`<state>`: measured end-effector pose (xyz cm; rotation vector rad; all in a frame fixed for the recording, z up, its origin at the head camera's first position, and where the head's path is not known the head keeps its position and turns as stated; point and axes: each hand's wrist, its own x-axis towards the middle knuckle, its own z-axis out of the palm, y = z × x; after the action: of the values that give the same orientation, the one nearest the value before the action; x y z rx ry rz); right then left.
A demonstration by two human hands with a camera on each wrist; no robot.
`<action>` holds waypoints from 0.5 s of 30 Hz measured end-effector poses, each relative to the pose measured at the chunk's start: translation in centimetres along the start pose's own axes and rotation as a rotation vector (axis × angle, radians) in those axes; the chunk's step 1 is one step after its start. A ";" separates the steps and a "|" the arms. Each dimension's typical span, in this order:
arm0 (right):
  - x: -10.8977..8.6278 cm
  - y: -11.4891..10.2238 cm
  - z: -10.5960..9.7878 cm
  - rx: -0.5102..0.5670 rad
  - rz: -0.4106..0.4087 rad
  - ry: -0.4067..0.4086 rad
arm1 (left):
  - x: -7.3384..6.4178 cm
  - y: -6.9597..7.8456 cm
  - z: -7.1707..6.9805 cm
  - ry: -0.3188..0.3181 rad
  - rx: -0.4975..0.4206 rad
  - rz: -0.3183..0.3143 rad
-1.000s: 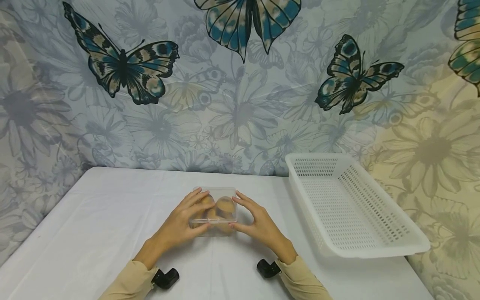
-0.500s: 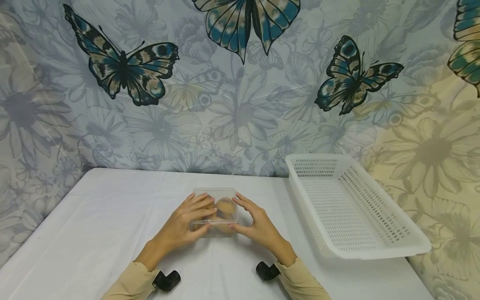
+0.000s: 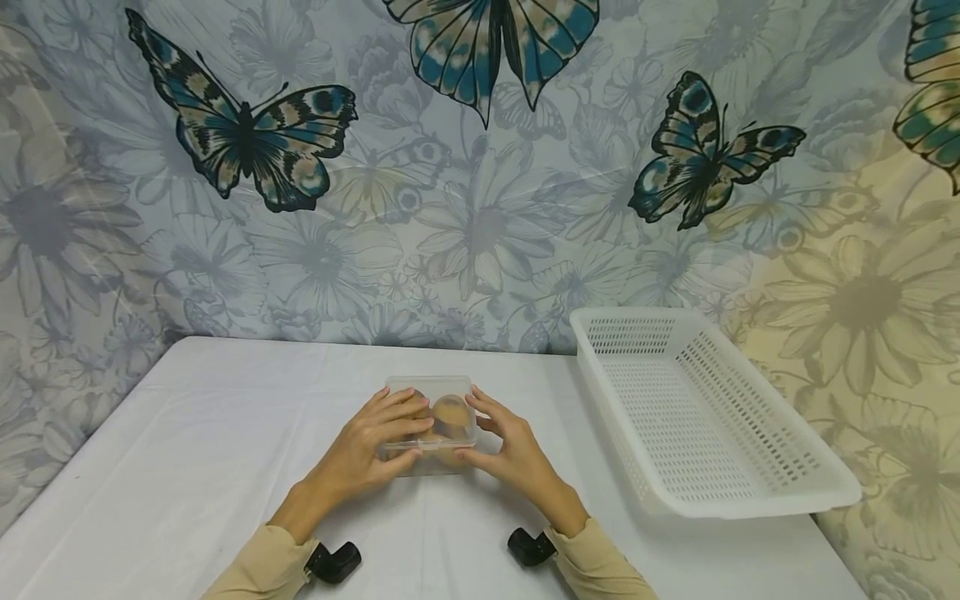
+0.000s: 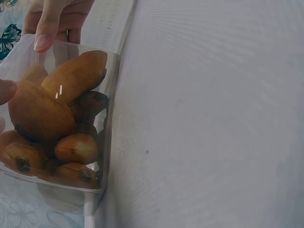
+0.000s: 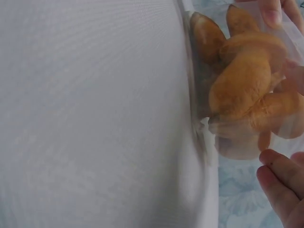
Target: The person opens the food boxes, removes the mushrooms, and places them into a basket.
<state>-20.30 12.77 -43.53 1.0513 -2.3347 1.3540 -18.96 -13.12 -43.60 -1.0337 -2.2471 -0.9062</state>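
A clear plastic box (image 3: 429, 462) rests on the white-covered table, its lid (image 3: 430, 385) down. Inside show several smooth, rounded orange-brown pieces (image 4: 42, 111), some oblong; their kind is unclear. My left hand (image 3: 369, 437) grips the box's left side, fingers spread over the lid and thumb at the front edge. From the right, my right hand (image 3: 517, 446) holds the box with the index finger at the far right side and the thumb at the front. In the right wrist view, the fingers of the right hand (image 5: 285, 180) show close beside the box wall.
A large white perforated plastic basket (image 3: 622, 450) stands to the right of the box, reaching past the right table edge. White cloth (image 3: 225, 433) covers the table. Behind it hangs a floral backdrop with butterflies (image 3: 247, 142). A black wrist camera (image 3: 333, 562) sits at the left cuff.
The fingers of my left hand have come closer together over the lid. My right hand's fingers have shifted slightly along the box's side. The box stays in about the same place.
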 end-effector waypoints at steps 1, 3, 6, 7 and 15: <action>0.0 0.0 0.0 -0.001 0.001 0.002 | 0.0 0.0 0.0 -0.001 -0.010 -0.009; 0.1 -0.2 0.1 -0.009 0.004 0.002 | 0.0 0.1 0.0 -0.002 -0.023 -0.017; 0.2 -0.4 0.2 -0.021 0.010 0.003 | 0.0 0.2 0.0 -0.005 -0.031 -0.017; 0.2 -0.4 0.2 -0.025 0.011 0.003 | 0.0 0.3 0.0 -0.007 -0.031 -0.014; 0.2 -0.5 0.5 -0.030 0.015 0.032 | -0.1 0.3 -0.1 -0.005 -0.019 0.001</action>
<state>-20.00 12.05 -43.36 0.9982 -2.3363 1.3272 -18.67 -13.12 -43.51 -1.0462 -2.2462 -0.9276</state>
